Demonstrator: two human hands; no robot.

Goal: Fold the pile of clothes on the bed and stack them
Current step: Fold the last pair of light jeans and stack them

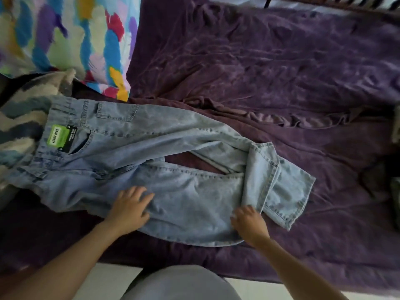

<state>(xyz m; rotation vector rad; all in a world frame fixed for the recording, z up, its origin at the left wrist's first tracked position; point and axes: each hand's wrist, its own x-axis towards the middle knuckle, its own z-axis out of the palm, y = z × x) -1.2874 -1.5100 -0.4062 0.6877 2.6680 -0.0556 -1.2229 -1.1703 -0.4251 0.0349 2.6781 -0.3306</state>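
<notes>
Light blue jeans lie spread on the purple bedsheet, waistband to the left, legs running right, with a green and black tag near the waist. The leg ends are turned back on themselves at the right. My left hand rests flat with spread fingers on the near leg at its thigh. My right hand grips the fabric of the near leg close to the folded cuff; its fingertips are hidden in the denim.
A fuzzy cream and blue garment lies under the waistband at the left. A multicoloured pillow sits at the back left. Dark clothes lie at the right edge. The bed's near edge runs along the bottom.
</notes>
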